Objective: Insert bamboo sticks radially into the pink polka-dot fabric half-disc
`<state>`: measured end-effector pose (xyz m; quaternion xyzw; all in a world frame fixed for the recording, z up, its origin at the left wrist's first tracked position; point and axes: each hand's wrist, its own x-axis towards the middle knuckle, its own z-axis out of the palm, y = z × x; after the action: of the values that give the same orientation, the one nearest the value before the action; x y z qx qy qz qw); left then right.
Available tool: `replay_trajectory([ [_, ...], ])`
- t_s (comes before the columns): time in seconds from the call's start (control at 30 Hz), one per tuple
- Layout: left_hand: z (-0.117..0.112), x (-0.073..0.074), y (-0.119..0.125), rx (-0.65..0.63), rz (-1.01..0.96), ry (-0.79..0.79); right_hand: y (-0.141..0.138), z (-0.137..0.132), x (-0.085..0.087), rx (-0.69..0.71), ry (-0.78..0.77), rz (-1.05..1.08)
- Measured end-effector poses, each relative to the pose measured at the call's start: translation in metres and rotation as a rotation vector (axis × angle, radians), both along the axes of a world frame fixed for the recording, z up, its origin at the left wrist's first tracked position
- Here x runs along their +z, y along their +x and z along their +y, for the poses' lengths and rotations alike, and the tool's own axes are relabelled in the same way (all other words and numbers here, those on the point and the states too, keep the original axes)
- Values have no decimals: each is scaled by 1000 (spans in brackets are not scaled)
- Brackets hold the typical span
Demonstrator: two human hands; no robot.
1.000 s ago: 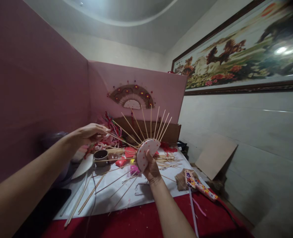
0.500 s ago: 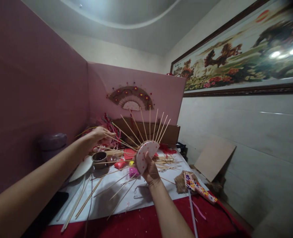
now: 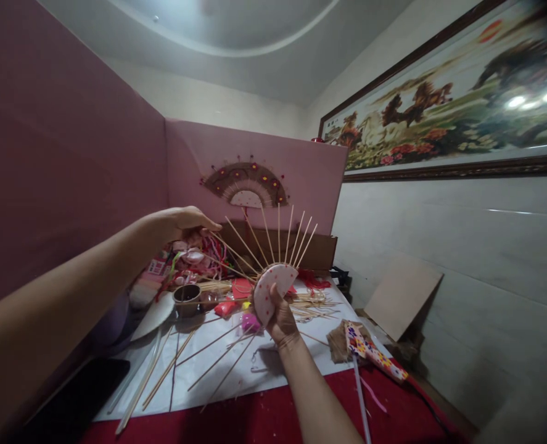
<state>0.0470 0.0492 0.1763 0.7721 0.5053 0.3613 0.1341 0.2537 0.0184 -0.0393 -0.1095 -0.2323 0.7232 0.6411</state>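
your right hand (image 3: 282, 322) hanging onto that dotted half-circle (image 3: 269, 290), your left hand (image 3: 187, 223) up at a skinny stick (image 3: 237, 249), flowery fan (image 3: 246, 177) behind

On my feed, the left forearm (image 3: 79, 283) is bare from the lower-left edge of the frame inward, smooth and tapering toward a bare left hand (image 3: 185, 222). The right forearm (image 3: 317, 388), entering at bottom centre, is bare too (I can make out fine creases at its wrist (image 3: 290, 341)), ending in a bare right hand (image 3: 283, 319) with a rounded thumb (image 3: 277, 296).
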Motion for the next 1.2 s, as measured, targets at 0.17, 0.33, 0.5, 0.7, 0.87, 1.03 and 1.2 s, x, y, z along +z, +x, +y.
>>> replay_trajectory([
  [0.17,-6,12,11,124,174,-17,-1,-1,7,-49,-33,-46],
  [0.33,-17,8,21,249,374,207,2,-6,26,-93,-27,-108],
  [0.5,-18,-5,26,76,439,150,15,-22,51,-121,-93,-294],
  [0.7,-26,-30,28,-73,541,129,56,-50,62,-115,-153,-496],
  [0.87,-37,-47,36,7,640,276,87,-70,60,-65,-169,-623],
  [1.03,-32,-65,40,25,548,361,101,-89,58,27,-160,-620],
  [1.2,-19,-83,38,-53,120,188,111,-93,47,-44,-207,-613],
])
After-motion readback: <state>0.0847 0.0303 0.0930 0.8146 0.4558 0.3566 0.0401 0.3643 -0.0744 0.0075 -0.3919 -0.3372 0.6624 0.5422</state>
